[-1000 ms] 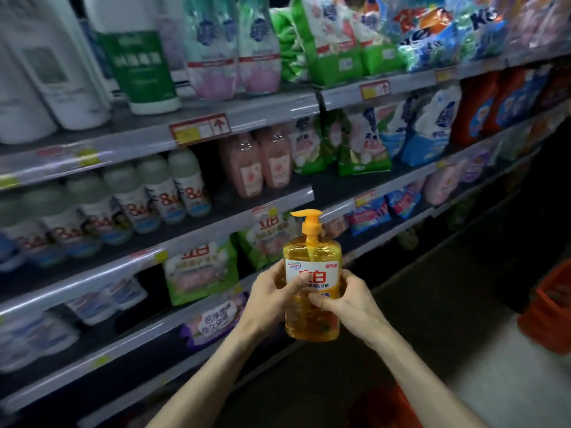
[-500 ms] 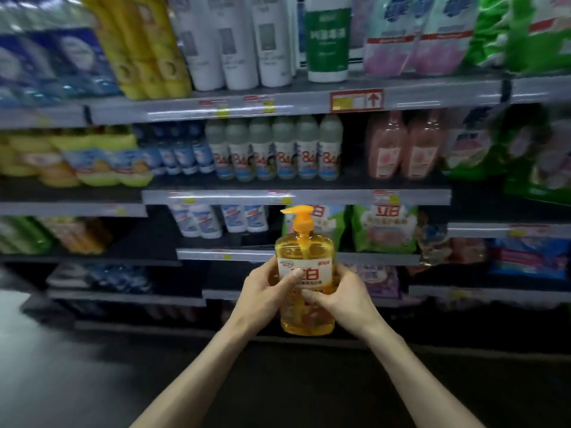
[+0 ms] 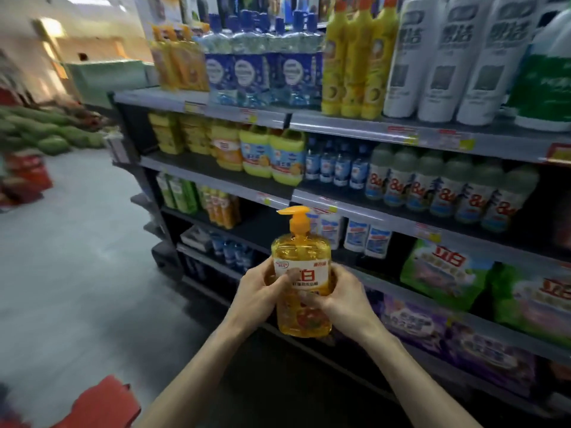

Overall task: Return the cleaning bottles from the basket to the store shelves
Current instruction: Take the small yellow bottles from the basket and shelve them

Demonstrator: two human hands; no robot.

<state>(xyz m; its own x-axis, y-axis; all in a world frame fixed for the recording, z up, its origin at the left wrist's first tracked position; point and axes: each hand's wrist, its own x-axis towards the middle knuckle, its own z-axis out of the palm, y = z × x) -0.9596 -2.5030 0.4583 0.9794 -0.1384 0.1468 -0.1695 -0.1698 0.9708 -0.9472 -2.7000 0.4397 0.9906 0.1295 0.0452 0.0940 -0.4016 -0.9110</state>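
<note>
1. A clear pump bottle [image 3: 301,251] of yellow liquid, orange pump on top, is held upright in mid-air in front of the store shelves [image 3: 370,216], touching none of them.
2. The left hand [image 3: 259,293] grips its left side, fingers curled behind and thumb pressed on the white label.
3. The right hand [image 3: 346,299] grips the right side the same way.
4. Shelved bottles [image 3: 401,186] and green detergent bags [image 3: 445,273] stand behind.
5. A red basket [image 3: 102,403] shows at bottom left.

Two slim forearms (bare as far up as visible), left hand [image 3: 259,291], right hand [image 3: 343,299], both bare.
</note>
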